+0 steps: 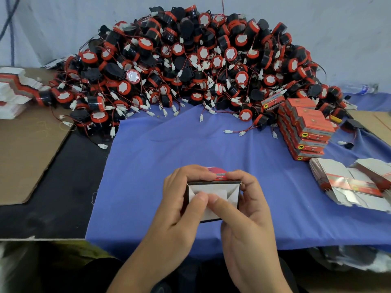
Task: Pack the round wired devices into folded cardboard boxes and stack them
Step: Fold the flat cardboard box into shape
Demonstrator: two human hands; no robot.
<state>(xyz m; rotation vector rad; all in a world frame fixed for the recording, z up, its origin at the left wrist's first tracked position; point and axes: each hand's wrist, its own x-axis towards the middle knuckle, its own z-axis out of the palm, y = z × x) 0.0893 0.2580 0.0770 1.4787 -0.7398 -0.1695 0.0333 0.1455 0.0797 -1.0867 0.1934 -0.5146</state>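
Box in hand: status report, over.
Left hand, right hand grip box, thumbs on end flaps. Device pile behind, packed stack at right. Nothing blocking.

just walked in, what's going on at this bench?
A person is folding a cardboard box above the blue cloth. The left hand and right hand both grip it, thumbs pressing the white end flaps in. Whether a device is inside isn't visible. A big pile of round wired devices lies behind, packed boxes are stacked at the right, and flat box blanks lie in front of that stack.
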